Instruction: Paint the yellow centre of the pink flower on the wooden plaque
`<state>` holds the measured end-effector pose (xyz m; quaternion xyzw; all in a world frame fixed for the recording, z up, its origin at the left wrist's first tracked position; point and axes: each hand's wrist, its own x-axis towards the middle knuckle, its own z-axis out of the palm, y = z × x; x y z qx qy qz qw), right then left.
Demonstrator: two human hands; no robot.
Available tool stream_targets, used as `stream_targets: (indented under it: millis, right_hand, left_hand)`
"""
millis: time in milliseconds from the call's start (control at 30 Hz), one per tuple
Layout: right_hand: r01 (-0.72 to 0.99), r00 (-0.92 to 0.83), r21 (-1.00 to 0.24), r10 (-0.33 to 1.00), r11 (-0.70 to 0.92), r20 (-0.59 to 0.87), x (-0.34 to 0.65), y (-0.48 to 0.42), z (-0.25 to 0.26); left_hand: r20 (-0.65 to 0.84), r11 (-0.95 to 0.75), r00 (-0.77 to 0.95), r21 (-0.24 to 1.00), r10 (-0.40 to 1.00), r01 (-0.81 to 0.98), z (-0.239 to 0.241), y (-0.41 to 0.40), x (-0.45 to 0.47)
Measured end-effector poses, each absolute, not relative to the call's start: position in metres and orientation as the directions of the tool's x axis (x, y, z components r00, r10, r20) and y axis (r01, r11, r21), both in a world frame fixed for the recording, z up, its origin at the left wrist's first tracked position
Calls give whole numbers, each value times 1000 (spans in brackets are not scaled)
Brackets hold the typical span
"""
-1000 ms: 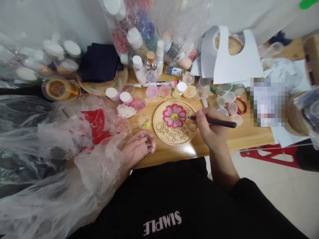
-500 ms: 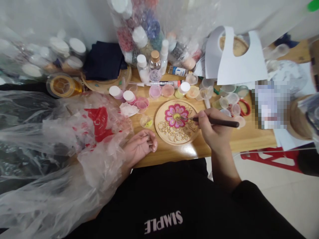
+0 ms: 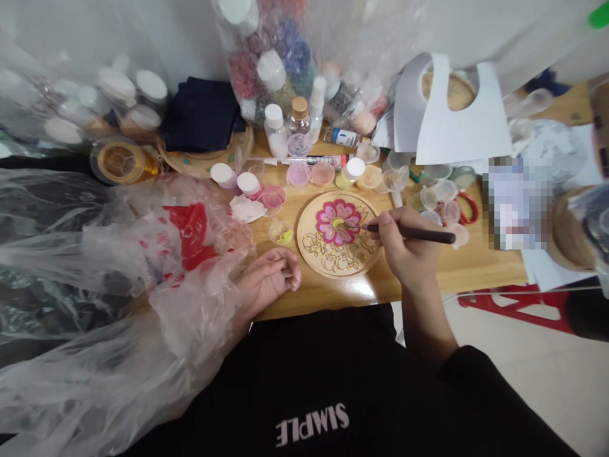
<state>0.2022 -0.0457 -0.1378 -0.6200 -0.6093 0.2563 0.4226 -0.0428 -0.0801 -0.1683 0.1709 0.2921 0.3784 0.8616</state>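
A round wooden disc (image 3: 339, 234) lies on the table, painted with a pink flower with a yellow centre and gold outlines. My right hand (image 3: 406, 249) is closed on a dark paintbrush (image 3: 419, 235), whose tip touches the flower's yellow centre. My left hand (image 3: 268, 282) rests on the table left of the disc, fingers loosely curled, holding nothing that I can see. A small cup of yellow paint (image 3: 281, 233) stands between that hand and the disc.
Several small paint cups (image 3: 322, 173) and white-capped bottles (image 3: 275, 130) crowd the table behind the disc. Crumpled plastic bags (image 3: 118, 273) cover the left side. White paper (image 3: 457, 124), red scissors (image 3: 464, 206) and a red stool (image 3: 518, 298) are at the right.
The view has drifted slightly. The brush tip stays on the flower's centre with only tiny movement; my left hand has not moved.
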Motion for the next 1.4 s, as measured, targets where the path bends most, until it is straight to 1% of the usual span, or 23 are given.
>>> stream_targets:
  millis: [167,700,967,1200,1400]
  right_hand:
    - [543,115,-832,971,116,210,201,-45,-137]
    - [575,132,-813,970,92,203,201,-44,-138]
    - [535,165,-839,963,96,215,201,-44,-139]
    - [534,163,-837,956,123,244,203,-45,-139]
    - [509,155,-851,958,131,240,204,-47,-140]
  left_hand:
    - [-376,659,546,511,749,-552,-168,-80,-43]
    - [-375,658,546,515,749,-549,-167,-80,-43]
    - [-359,653,550,506,754,-564,-169,-80,-43]
    - [-364,652,548,520,753,-552,-169,-81,-44]
    - [-365,653,547,514,754,-557,-169,-81,-44]
